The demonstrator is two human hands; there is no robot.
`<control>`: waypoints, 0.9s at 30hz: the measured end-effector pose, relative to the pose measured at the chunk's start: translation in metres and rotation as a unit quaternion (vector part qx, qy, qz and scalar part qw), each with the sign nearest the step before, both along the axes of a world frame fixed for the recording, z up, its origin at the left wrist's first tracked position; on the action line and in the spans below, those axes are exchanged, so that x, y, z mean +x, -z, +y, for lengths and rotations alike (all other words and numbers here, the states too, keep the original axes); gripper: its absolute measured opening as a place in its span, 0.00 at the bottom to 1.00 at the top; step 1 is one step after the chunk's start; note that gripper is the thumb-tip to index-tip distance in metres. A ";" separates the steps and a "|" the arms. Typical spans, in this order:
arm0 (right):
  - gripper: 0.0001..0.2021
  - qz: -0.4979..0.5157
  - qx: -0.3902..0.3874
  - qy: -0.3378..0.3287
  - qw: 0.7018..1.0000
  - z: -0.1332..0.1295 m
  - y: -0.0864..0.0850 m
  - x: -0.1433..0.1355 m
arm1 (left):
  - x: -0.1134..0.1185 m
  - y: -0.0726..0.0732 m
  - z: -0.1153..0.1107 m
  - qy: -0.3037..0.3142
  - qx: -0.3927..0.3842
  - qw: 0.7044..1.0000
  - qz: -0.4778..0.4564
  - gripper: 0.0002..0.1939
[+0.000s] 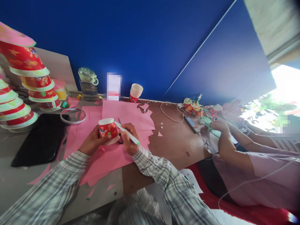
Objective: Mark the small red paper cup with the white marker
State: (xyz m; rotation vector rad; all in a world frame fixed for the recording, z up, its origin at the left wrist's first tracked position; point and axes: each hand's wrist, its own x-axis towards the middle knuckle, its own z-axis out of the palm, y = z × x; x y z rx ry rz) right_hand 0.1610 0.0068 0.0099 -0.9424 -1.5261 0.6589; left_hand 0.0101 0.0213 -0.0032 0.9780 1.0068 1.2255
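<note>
A red printed paper cup (108, 131) is tilted in my left hand (95, 140), whose fingers wrap round its side. My right hand (129, 137) grips a white marker pen (128, 134) with a green end, its other end close to the cup's upper right edge. I cannot tell whether the pen touches the cup. Dark scissors (120, 137) lie partly hidden between my hands. Sheets of pink paper (126, 112) spread under and behind both hands.
Stacked decorated cups (43, 86) stand at left beside a black phone (38, 140). Behind are a water jug (88, 84) and nested cups (136, 92). A white cable (172, 120) loops across the table. At right, a co-worker's hand (219, 125) is near piled craft pieces.
</note>
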 end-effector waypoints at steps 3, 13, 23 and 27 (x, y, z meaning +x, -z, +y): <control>0.14 0.028 0.009 0.017 0.999 0.001 0.002 -0.002 | 0.001 -0.008 -0.001 0.005 0.009 0.999 -0.040 0.37; 0.12 -0.023 0.046 -0.026 0.998 -0.009 -0.003 -0.005 | -0.002 0.004 0.000 0.026 0.033 0.999 0.000 0.37; 0.12 -0.065 0.111 -0.023 0.991 -0.003 -0.003 -0.002 | -0.002 0.000 0.001 0.036 0.032 0.999 -0.005 0.30; 0.12 -0.078 0.109 -0.037 0.990 -0.003 -0.004 -0.004 | 0.000 0.001 0.000 0.032 0.043 0.998 0.037 0.35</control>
